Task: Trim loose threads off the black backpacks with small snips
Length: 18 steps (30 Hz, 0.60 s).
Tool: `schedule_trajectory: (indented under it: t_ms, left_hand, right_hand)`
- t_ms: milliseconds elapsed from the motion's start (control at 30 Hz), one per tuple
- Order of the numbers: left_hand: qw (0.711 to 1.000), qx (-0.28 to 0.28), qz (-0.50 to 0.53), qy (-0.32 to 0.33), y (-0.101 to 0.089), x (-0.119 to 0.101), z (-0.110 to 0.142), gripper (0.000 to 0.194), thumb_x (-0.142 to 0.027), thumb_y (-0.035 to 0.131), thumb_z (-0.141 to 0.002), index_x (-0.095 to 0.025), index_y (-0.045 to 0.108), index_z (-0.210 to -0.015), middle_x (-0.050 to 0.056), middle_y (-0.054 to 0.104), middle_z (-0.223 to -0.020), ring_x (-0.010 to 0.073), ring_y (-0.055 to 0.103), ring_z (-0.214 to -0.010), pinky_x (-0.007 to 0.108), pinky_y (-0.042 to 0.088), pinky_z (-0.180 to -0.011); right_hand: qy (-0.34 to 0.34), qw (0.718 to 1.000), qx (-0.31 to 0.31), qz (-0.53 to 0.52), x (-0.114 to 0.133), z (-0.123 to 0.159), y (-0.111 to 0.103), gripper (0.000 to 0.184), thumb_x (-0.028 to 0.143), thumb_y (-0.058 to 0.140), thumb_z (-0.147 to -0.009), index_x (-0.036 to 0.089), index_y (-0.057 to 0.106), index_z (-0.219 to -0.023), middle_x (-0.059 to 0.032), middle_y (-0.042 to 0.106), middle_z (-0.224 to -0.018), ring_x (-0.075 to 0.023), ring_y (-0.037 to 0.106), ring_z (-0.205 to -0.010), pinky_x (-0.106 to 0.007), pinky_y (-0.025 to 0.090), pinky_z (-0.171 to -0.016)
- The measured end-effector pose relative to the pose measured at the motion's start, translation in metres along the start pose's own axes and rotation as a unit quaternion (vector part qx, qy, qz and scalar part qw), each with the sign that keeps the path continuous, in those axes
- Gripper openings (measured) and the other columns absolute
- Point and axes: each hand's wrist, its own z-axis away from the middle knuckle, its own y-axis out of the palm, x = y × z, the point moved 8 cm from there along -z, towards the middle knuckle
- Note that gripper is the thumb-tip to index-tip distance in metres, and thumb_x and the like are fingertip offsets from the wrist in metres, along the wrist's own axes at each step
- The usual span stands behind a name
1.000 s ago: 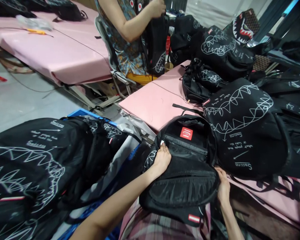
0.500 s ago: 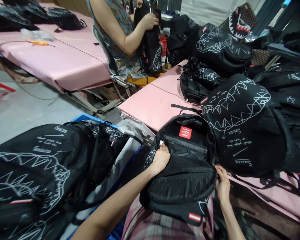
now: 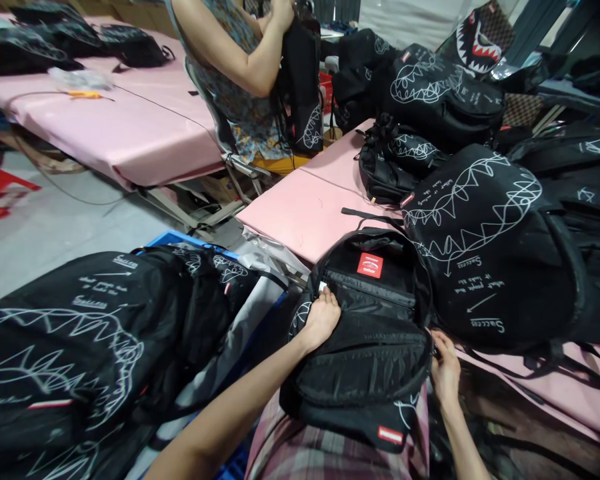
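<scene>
A black backpack (image 3: pixel 363 363) rests on my lap, unzipped, with its front panel folded down towards me. Inside its back wall a red label (image 3: pixel 370 265) shows above a dark pocket. At the left rim of the opening my left hand (image 3: pixel 323 316) is closed on the backpack's edge, next to a small white tag (image 3: pixel 323 287). My right hand (image 3: pixel 445 367) pinches the right edge of the opening, its fingertips partly hidden behind the fabric. A red and white patch (image 3: pixel 390 435) sits low on the folded panel.
Black backpacks with white scribbles (image 3: pixel 480 227) are heaped on the pink table (image 3: pixel 300 210) to the right. More backpacks (image 3: pixel 75 333) lie in a blue crate (image 3: pixel 173 238) at left. Across the table another person (image 3: pixel 230 73) handles a black backpack (image 3: pixel 303 87). A red stool (image 3: pixel 3 190) stands far left.
My hands and the backpack on my lap stay nearly still. The other person's hand has risen to the top of their backpack. The view has shifted slightly.
</scene>
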Motion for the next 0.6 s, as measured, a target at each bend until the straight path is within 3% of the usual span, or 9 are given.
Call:
schedule_trajectory:
  t_ms: [333,433,500,567,600]
  left_hand:
    - [0.992,0.017,0.118,-0.034,-0.007,0.005,-0.003,0.041,0.008,0.033,-0.076,0.01,0.053,-0.111,0.038,0.042,-0.124,0.0344,0.053,-0.11,0.045,0.05,-0.081]
    - [0.982,0.032,0.184,0.005,-0.032,0.031,-0.007,0.031,-0.005,0.041,-0.082,-0.004,0.061,-0.105,0.022,0.06,-0.113,0.0257,0.062,-0.098,0.037,0.053,-0.079]
    - [0.963,0.021,0.266,0.035,-0.063,0.058,-0.005,0.033,-0.018,0.036,-0.089,-0.011,0.057,-0.113,0.011,0.065,-0.108,0.0171,0.064,-0.092,0.028,0.053,-0.077]
    - [0.838,-0.07,0.54,-0.023,-0.104,0.097,0.004,0.039,-0.031,0.033,-0.092,-0.01,0.051,-0.118,0.011,0.064,-0.111,0.0177,0.064,-0.09,0.03,0.054,-0.074]
    - [0.788,-0.175,0.585,-0.08,-0.127,0.119,0.017,0.039,-0.035,0.034,-0.091,-0.011,0.052,-0.116,0.009,0.066,-0.106,0.0168,0.064,-0.084,0.03,0.055,-0.07]
  right_hand:
    - [0.054,0.997,-0.023,-0.059,-0.008,-0.007,0.005,0.041,0.027,0.044,-0.072,0.018,0.063,-0.106,-0.0106,0.056,-0.12,-0.0244,0.052,-0.108,-0.041,0.038,-0.095]
    - [0.098,0.982,-0.048,-0.152,-0.009,-0.012,0.008,0.041,0.03,0.048,-0.071,0.016,0.062,-0.106,-0.0118,0.061,-0.112,-0.0241,0.057,-0.099,-0.042,0.042,-0.091]
    - [0.128,0.968,-0.059,-0.208,-0.009,-0.014,0.009,0.04,0.033,0.053,-0.07,0.015,0.062,-0.104,-0.0114,0.064,-0.106,-0.0233,0.059,-0.093,-0.04,0.044,-0.087]
    - [0.157,0.95,-0.08,-0.256,-0.008,-0.014,0.008,0.038,0.035,0.058,-0.068,0.014,0.064,-0.099,-0.0101,0.066,-0.1,-0.0225,0.06,-0.089,-0.038,0.045,-0.085]
    - [0.169,0.941,-0.096,-0.276,-0.008,-0.013,0.007,0.036,0.036,0.061,-0.067,0.014,0.065,-0.096,-0.0093,0.067,-0.096,-0.022,0.06,-0.086,-0.037,0.045,-0.083]
